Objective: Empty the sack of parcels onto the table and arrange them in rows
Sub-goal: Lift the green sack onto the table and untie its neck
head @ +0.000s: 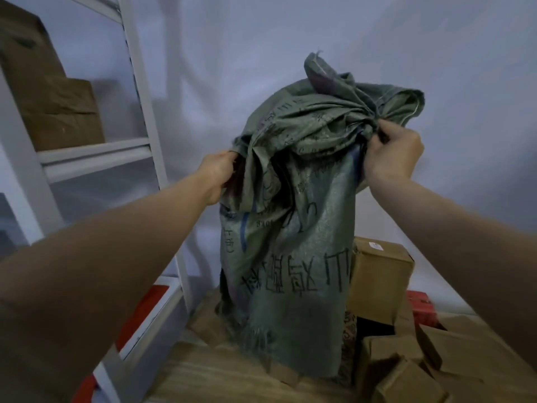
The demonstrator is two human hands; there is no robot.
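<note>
Both hands pinch sack (290,228) fabric: left hand (216,175), right hand (392,154) | parcels (380,274) spilling onto table (209,373) | lift higher, shake evenly

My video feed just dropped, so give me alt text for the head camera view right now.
Both hands hold a grey-green woven sack upside down over a wooden table, the left hand and right hand gripping its bunched upper end. Brown cardboard parcels lie heaped around its lower end; a metal shelf rack stands at left.
</note>
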